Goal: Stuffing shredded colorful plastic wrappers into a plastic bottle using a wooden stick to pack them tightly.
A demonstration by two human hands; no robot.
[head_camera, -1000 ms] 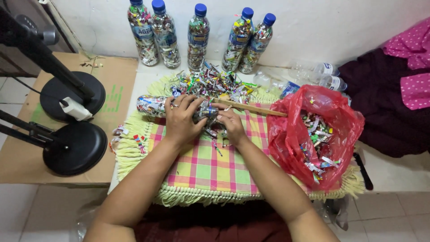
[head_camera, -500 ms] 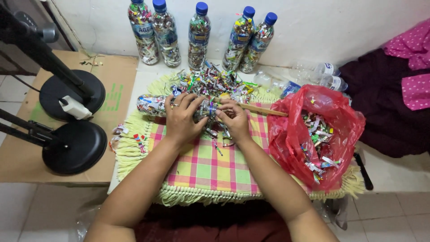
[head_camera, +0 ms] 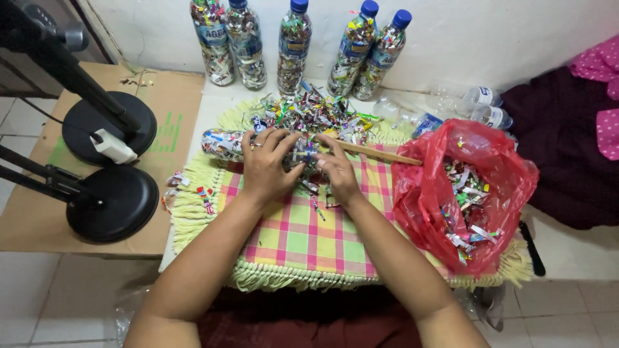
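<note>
Head view: left hand (head_camera: 267, 169) clasped around stuffed bottle (head_camera: 225, 143)

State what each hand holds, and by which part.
Left hand grips the lying bottle around its middle; right hand holds the wooden stick near the bottle's mouth.

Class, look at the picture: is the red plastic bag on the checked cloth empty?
No, the red plastic bag lies open on the checked cloth with many small colourful plastic scraps visible inside it.

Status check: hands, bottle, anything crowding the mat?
Left hand shut on bottle lying flat. Right hand at its mouth by the wooden stick. Scrap pile behind, red bag at right.
</note>
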